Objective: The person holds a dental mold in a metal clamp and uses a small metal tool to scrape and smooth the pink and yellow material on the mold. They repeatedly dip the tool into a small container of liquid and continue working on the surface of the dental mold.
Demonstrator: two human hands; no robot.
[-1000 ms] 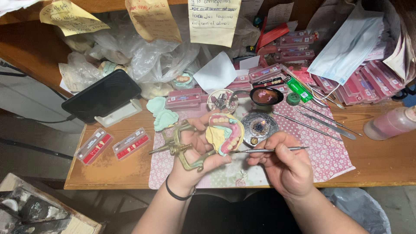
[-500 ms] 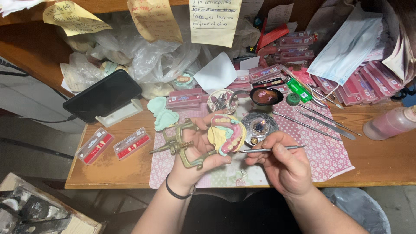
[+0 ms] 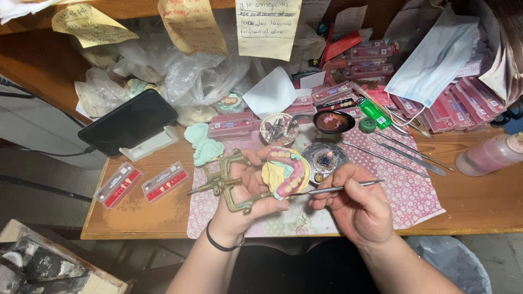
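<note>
Barely shifted — left hand [image 3: 248,190] still grips the denture model [image 3: 286,173]; right hand [image 3: 357,204] pinches a metal tool [image 3: 332,189] against it.

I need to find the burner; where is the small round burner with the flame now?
In the head view, the small round burner stands on the patterned mat at centre, just right of the denture model in the left hand, below the dark spoon.

At the left of the frame I see a dark phone [image 3: 128,122] propped on a white stand, with two small red-filled clear cases [image 3: 140,184] lower left. A white face mask [image 3: 437,57] hangs upper right above stacked pink boxes [image 3: 376,60]. A pink bottle [image 3: 490,154] lies far right.
</note>
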